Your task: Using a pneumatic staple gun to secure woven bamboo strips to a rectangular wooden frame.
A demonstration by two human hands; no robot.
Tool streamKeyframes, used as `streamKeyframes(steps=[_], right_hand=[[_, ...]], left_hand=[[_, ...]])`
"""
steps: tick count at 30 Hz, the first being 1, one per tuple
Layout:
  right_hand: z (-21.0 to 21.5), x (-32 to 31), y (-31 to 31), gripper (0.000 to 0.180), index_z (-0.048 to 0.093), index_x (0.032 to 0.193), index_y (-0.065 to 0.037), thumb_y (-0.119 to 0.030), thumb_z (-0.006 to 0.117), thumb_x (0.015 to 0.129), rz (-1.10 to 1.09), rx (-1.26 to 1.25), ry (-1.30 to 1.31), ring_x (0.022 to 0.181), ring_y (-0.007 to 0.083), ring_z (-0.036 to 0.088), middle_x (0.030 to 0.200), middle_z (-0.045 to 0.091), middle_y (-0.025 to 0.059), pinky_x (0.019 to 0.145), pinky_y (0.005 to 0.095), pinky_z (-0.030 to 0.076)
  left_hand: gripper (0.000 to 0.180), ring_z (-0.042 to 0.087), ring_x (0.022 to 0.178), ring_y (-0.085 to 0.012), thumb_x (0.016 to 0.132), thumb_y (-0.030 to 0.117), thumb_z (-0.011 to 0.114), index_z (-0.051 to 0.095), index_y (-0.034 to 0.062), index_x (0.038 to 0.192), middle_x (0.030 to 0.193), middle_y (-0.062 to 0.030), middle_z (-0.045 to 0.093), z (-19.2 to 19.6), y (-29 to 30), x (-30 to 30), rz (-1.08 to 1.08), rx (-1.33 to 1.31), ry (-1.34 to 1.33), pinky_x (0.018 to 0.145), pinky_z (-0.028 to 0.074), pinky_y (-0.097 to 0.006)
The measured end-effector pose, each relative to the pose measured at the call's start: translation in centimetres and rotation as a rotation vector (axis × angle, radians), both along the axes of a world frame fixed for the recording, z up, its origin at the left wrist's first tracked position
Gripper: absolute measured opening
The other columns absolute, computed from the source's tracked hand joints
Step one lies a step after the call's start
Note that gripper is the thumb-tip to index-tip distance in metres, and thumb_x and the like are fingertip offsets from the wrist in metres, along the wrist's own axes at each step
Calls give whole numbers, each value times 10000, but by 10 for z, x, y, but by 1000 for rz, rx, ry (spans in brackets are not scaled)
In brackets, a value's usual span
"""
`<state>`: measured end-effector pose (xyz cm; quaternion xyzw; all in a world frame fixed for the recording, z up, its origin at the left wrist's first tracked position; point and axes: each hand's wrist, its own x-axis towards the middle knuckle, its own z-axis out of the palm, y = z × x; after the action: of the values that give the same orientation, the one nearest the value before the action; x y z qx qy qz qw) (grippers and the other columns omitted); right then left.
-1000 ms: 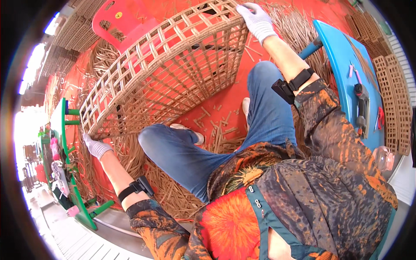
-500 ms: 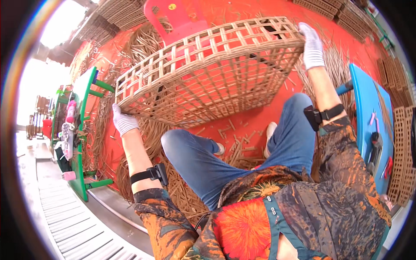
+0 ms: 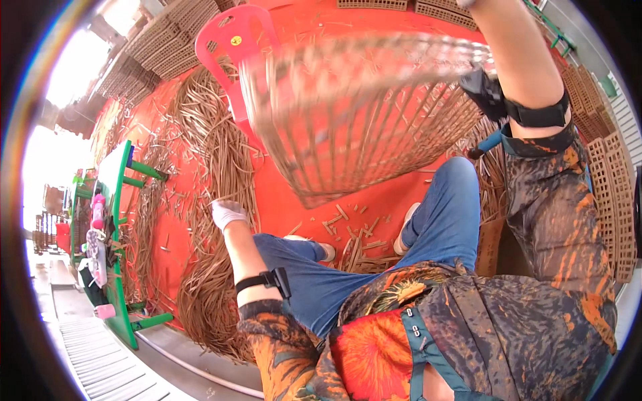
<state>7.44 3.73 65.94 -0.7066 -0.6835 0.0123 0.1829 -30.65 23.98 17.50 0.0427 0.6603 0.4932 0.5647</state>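
A woven rattan basket (image 3: 361,127) with an open lattice of strips hangs tilted in the air over my knees, blurred by motion. My left hand (image 3: 229,212), in a pale glove, is apart from the basket's lower left corner; its fingers look loosely spread and hold nothing. Only a sliver of my right hand (image 3: 466,3) shows at the top edge, its fingers out of sight. My right forearm passes in front of the basket's right end. Whether that hand touches the basket cannot be seen.
A red plastic chair (image 3: 237,67) stands behind the basket. Bundles of long rattan strips (image 3: 214,134) lie on the red floor at left, with cut scraps (image 3: 354,234) between my feet. A green-framed stand (image 3: 120,240) is at left. Stacked woven baskets (image 3: 167,40) line the back.
My left hand has let go of the basket and dropped down and right. My right arm has swung up, its hand nearly leaving view. The basket has shifted right and turned.
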Motion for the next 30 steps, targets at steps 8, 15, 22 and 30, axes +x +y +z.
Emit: streamKeyframes(steps=[8,15,22,30], right_hand=[[-301,103,-18,686,516,1463,-138,-619,525,973,66,112,-223,1405,332,437,1466,524,167,1188,513,301],[-305,114,-41,637,614,1342,-145,-588,667,888,110,213,-170,1336,326,489,1388,570,120,1154,482,343],[-320,116,-38,488,717,1161,-148,-443,813,784,82,317,-137,1116,307,576,1187,621,71,974,440,450],[-315,103,-33,407,750,1001,-138,-404,860,713,43,431,-216,1062,279,597,1054,665,28,937,422,460]], left_hand=[[490,585,1232,-191,1046,378,571,565,59,1417,1397,-89,604,111,-89,143,-611,712,-179,1076,420,-347],[410,577,1235,-264,952,179,690,623,22,1324,1327,-140,629,125,-119,154,-527,1084,523,1092,427,-385],[515,527,1233,-316,690,200,882,736,176,1183,1190,-46,632,141,-140,155,-726,1356,1537,1061,413,-473],[446,561,1159,-269,696,304,884,756,231,1117,1147,7,641,165,-142,187,-923,1410,1508,1012,398,-445]])
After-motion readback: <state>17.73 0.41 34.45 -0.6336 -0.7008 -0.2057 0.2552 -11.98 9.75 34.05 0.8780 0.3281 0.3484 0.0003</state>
